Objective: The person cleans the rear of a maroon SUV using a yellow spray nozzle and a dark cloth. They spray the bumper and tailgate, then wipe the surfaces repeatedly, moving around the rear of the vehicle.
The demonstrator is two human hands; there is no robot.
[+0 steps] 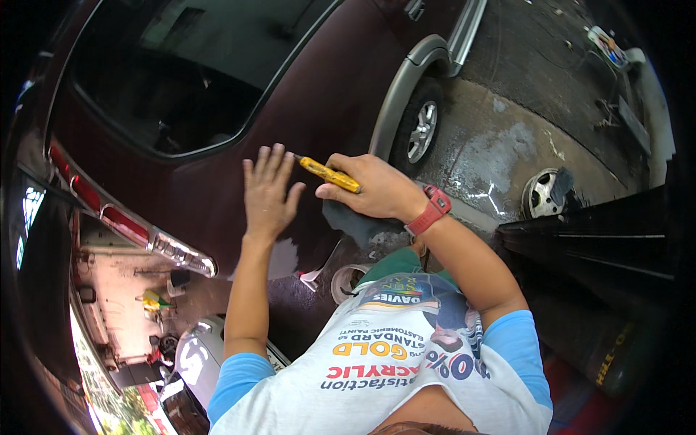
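Pressing flat on the maroon car panel, the left hand lies open with fingers spread; just beside it the right hand is closed around a yellow-handled tool, tip near the paint. Judged light, stiff and slim, it is best gripped mid-handle. Grey filler patches sit below; rear wheel and loose rim lie rightward, well apart
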